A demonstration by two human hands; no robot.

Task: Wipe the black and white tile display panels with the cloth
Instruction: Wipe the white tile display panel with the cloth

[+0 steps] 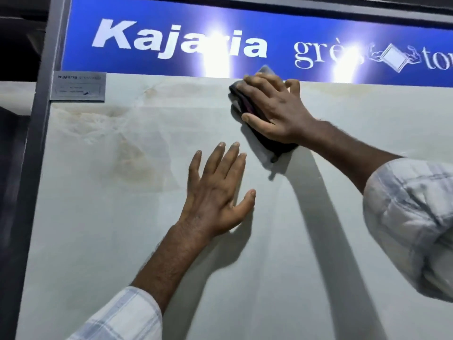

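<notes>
A large pale marble-look tile panel (122,217) fills most of the view, upright in front of me. My right hand (274,109) presses a dark folded cloth (267,141) flat against the panel near its top edge, fingers spread over it. Part of the cloth pokes out above and below the hand. My left hand (218,190) lies flat on the panel below and to the left of the cloth, fingers straight and spread, holding nothing.
A blue brand sign (171,40) with white lettering and light glare runs along the top of the panel. A small grey label plate (78,86) sits at the panel's upper left corner. A dark grey frame post (36,143) borders the left side.
</notes>
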